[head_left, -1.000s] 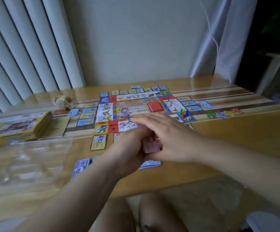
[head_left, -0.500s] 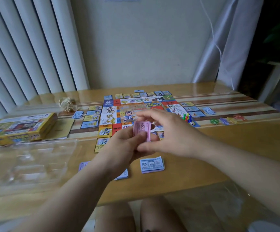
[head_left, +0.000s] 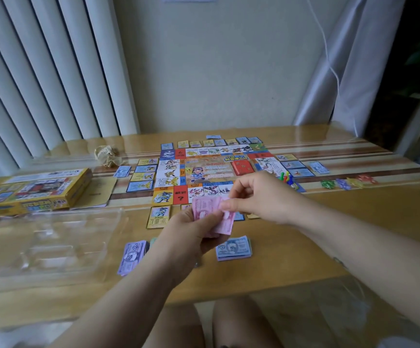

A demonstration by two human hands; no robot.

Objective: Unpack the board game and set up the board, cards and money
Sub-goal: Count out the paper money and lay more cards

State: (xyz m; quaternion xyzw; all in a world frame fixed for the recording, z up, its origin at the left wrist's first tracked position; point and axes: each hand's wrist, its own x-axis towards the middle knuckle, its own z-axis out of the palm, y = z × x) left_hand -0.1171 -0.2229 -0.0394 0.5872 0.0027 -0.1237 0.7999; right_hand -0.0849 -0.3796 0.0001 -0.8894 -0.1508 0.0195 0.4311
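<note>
The colourful game board (head_left: 211, 172) lies flat in the middle of the wooden table (head_left: 329, 234), ringed by property cards (head_left: 143, 177). My left hand (head_left: 191, 234) grips a stack of pink paper money (head_left: 212, 214) over the board's near edge. My right hand (head_left: 261, 197) pinches the top pink note at its right end. A blue money pile (head_left: 234, 248) lies on the table below my hands, and a purple money pile (head_left: 132, 257) lies to its left. A red card deck (head_left: 241, 168) sits on the board. Coloured pawns (head_left: 287, 177) stand just behind my right hand.
The yellow game box (head_left: 33, 192) and a booklet (head_left: 101, 194) lie at the left. A clear plastic insert tray (head_left: 45, 242) sits in front of them. A crumpled paper ball (head_left: 107, 155) rests at the back left. Small coloured tokens (head_left: 347, 183) lie at the right.
Both hands have lifted the pink money stack up off the table, and the right hand now pinches the top note. The camera view has tilted upward.
</note>
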